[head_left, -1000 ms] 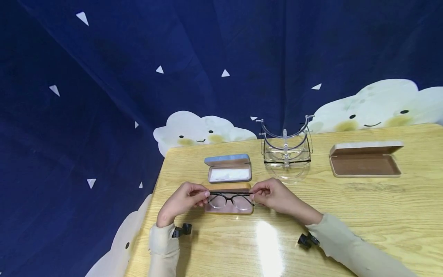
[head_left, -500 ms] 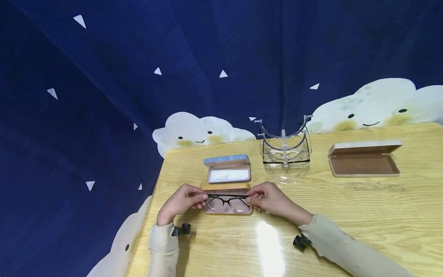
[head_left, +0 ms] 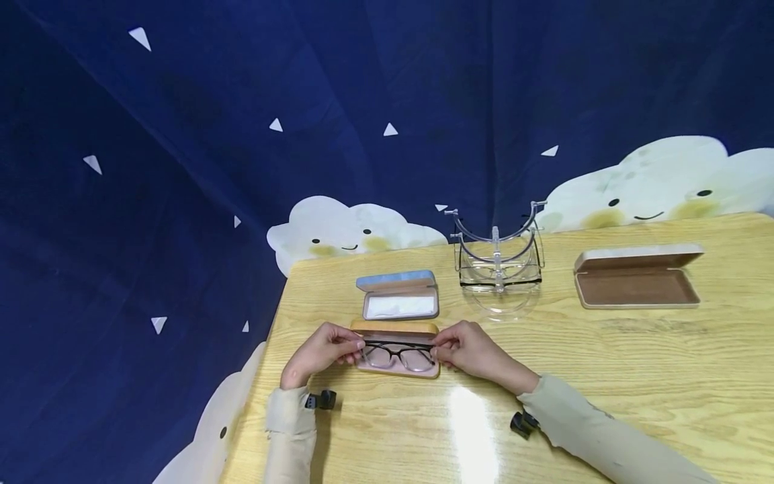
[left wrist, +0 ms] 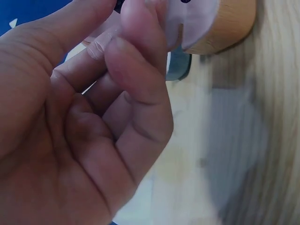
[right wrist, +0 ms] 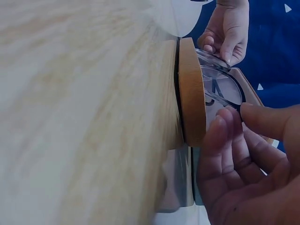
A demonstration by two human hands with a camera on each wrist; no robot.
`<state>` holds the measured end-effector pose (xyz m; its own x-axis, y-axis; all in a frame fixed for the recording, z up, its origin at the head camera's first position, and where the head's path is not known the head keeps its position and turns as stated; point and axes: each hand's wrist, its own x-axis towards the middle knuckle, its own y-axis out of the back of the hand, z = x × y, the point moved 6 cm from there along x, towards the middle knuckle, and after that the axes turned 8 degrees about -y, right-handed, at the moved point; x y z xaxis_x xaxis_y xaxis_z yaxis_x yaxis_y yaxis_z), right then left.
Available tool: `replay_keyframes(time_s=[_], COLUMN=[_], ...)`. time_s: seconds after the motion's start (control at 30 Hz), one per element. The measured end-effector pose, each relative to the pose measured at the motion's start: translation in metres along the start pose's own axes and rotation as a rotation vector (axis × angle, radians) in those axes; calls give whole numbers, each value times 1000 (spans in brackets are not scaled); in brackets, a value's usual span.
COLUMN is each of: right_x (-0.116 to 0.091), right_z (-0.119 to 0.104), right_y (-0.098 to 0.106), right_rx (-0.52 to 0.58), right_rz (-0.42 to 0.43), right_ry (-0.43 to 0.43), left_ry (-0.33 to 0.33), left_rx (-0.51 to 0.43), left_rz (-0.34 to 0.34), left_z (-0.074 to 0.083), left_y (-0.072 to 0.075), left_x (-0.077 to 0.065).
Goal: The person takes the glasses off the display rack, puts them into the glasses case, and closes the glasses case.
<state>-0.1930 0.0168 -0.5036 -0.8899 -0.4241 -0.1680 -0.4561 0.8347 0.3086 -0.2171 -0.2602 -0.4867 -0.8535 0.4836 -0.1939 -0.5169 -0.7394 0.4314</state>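
A pair of black-rimmed glasses [head_left: 396,351] with clear lower rims is over the open orange glasses case [head_left: 393,328], whose lining is pinkish. My left hand [head_left: 323,351] pinches its left top corner, and my right hand [head_left: 470,351] pinches the right one. In the right wrist view the lower rims lie within the case [right wrist: 191,93]; whether they touch the lining I cannot tell. The left wrist view shows the curled fingers of my left hand [left wrist: 103,122] beside the case's orange edge [left wrist: 229,35], with the glasses mostly hidden.
Just behind stands an open blue glasses case [head_left: 396,277] with a white cloth [head_left: 400,306] inside. A clear display stand [head_left: 498,252] carrying glasses is at the back. Farther right, an open whitish case [head_left: 637,289] has a brown lining. A patterned blue curtain [head_left: 338,87] hangs behind the table [head_left: 574,363].
The glasses have come slightly lower and nearer to the orange case's lining. My right hand has shifted a little to the left; both hands have kept their hold.
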Motion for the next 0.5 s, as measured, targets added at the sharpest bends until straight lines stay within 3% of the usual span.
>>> replay_keyframes(time_s=[0.17, 0.5], right_x=[1, 2], right_z=[4, 7], right_y=[-2, -3], right_rx=[22, 58], right_rz=[-29, -90], right_ry=[-11, -41], left_ry=[-37, -13], left_rx=[2, 29], left_rz=[-11, -2], left_z=[-3, -12], left_y=[-2, -4], left_x=[2, 8])
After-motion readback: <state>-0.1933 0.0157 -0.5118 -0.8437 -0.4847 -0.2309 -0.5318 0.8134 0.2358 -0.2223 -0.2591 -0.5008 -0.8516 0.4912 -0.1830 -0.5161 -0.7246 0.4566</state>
